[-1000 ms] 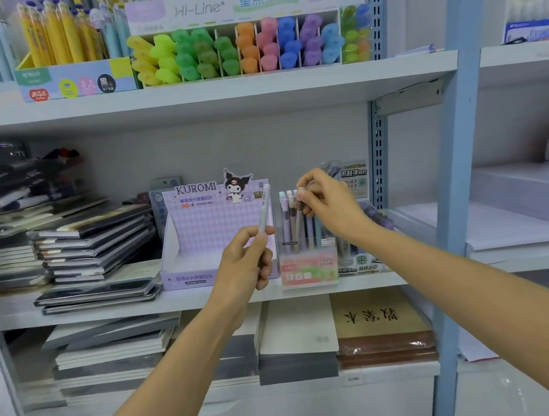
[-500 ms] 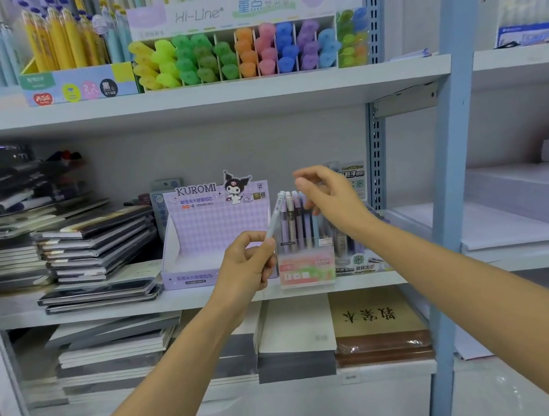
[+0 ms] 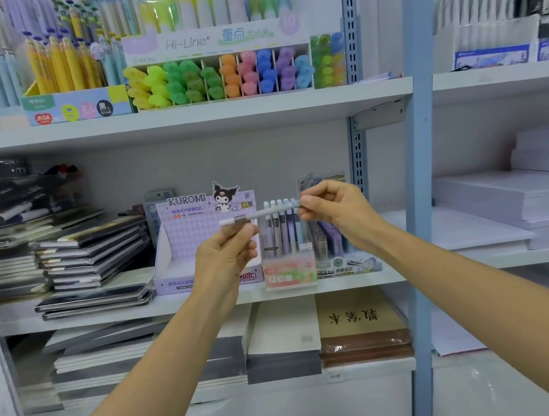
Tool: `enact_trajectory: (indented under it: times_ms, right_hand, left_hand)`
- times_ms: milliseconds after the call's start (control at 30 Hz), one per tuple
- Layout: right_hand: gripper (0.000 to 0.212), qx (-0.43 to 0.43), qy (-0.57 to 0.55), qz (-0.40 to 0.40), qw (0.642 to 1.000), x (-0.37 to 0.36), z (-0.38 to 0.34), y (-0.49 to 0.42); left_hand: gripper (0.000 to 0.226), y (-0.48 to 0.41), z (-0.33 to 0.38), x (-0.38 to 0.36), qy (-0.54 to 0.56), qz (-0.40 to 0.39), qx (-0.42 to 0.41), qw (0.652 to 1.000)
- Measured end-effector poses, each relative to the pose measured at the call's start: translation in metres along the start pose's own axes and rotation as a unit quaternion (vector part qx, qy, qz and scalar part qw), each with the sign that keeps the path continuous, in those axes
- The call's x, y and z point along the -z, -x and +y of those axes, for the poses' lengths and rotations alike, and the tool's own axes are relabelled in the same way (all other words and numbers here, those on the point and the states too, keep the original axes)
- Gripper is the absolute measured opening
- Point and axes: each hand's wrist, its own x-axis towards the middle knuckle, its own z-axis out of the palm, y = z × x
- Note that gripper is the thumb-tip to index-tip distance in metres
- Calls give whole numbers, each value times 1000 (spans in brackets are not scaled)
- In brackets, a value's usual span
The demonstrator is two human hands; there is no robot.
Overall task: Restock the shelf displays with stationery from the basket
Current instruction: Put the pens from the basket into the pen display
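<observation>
Head view: the left hand (image 3: 227, 256) pinches one end of a pale pen (image 3: 262, 213) and the right hand (image 3: 334, 211) pinches the other. The pen lies level, just in front of the upright pens in the clear pen box (image 3: 290, 272). Readable: "KUROMI" on the lilac box (image 3: 197, 229) to its left, "Hi-Line" on the highlighter display (image 3: 214, 39) above. Both hands are held out in front of the shelf (image 3: 108, 315) edge.

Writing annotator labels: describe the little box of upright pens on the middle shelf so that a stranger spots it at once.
On the middle shelf, find the lilac KUROMI box. Immediately to its right stands a small box with a pink-and-green front. Unlike its neighbours, it holds a row of upright pastel pens.
</observation>
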Motion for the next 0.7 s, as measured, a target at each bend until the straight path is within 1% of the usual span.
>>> enact_trajectory:
  times_ms: [67,133,200,233,300,367,433,533,600,633,667,700]
  right_hand:
    - [8,-27,7,-24,999,0,2,7]
    - [7,-59,38,-69,995,1,4,12]
    - [6,-72,111,-124,983,1,6,16]
    - [8,-63,150,-134,978,0,7,17]
    - [15,-20,181,-110,977,-5,4,16]
    - [25,29,175,-79,981,-12,-1,12]
    - [30,65,193,-74,976,-18,-6,7]
    - [23,76,223,-80,969,-25,-8,2]
    - [16,81,209,-82,971,-27,-9,-1]
    - [13,86,190,-71,975,-26,-9,-2]
    - [11,93,172,-46,980,-25,-10,-4]
    - [11,102,157,-8,982,-23,-10,-7]
  left_hand:
    - [13,2,0,-6,22,13,-19,999]
    - [15,3,0,-11,30,16,-48,998]
    - [19,3,0,-14,0,10,-79,997]
    - [21,4,1,-15,-23,3,-90,996]
    - [20,4,0,-17,-82,-24,-113,990]
    - [15,6,-3,-20,-145,-54,-134,979]
    - [18,7,-5,-24,-190,-68,-142,969]
    - [19,8,-7,-27,-225,-80,-154,959]
    - [15,7,-9,-24,-261,-75,-163,948]
    - [15,7,-11,-22,-298,-66,-174,936]
    - [18,7,-14,-18,-349,-56,-190,916]
    - [23,7,-18,-13,-409,-50,-211,886]
